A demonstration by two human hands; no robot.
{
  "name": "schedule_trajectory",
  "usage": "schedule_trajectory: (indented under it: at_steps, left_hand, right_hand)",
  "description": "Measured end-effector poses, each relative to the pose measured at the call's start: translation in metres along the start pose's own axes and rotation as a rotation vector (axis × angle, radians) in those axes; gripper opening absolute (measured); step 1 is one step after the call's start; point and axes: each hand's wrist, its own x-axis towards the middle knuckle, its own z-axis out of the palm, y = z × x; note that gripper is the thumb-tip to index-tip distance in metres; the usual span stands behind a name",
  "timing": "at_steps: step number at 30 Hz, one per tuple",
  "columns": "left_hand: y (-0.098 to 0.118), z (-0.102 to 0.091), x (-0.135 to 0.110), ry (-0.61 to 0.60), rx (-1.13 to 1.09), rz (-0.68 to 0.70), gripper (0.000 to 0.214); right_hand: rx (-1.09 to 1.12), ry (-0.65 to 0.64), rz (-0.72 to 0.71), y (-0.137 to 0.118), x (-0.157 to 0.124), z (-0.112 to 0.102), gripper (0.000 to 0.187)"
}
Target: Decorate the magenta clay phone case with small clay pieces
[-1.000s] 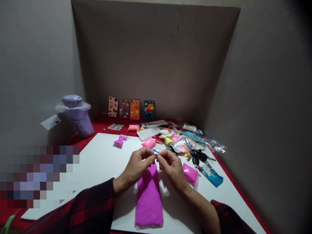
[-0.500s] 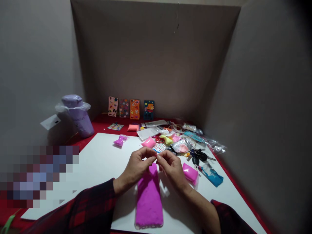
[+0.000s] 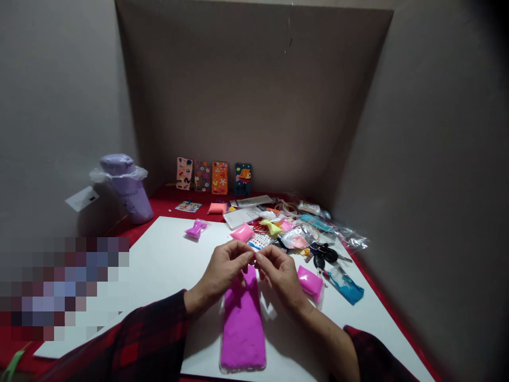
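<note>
My left hand (image 3: pixel 225 270) and my right hand (image 3: pixel 280 273) meet fingertip to fingertip above the far end of a phone case covered in magenta clay (image 3: pixel 243 323). Both pinch a tiny piece between thumb and fingers; it is too small to name. The case lies lengthwise on a white sheet (image 3: pixel 167 265) in front of me. A bag of pink clay (image 3: pixel 310 283) lies just right of my right hand.
Several clay packets, scissors (image 3: pixel 326 253), a blue packet (image 3: pixel 347 289) and sticker sheets crowd the right back of the sheet. A small magenta bag (image 3: pixel 196 229) lies left of them. Decorated phone cases (image 3: pixel 214 178) lean on the back wall. A purple bottle (image 3: pixel 127 188) stands at left.
Almost nothing differs; my fingers stay pinched together over the case's far end, with only slight shifts of the fingertips.
</note>
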Motion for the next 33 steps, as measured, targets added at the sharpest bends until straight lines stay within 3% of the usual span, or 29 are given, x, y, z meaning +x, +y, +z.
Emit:
schedule_trajectory:
  at_steps: [7, 16, 33]
  left_hand:
    - [-0.0049, -0.0007, 0.0022, -0.011, -0.129, -0.085, 0.028]
    - [-0.0073, -0.0027, 0.0022, -0.052, -0.123, -0.126, 0.025]
    - [-0.006, 0.0001, 0.0022, -0.038, -0.175, -0.122, 0.024]
  right_hand:
    - [-0.006, -0.008, -0.007, -0.0012, -0.0001, 0.0008, 0.024]
    - [-0.04, -0.022, -0.034, -0.0005, -0.0001, -0.0009, 0.025]
    - [-0.135, -0.017, -0.057, 0.0002, 0.0006, -0.0014, 0.023]
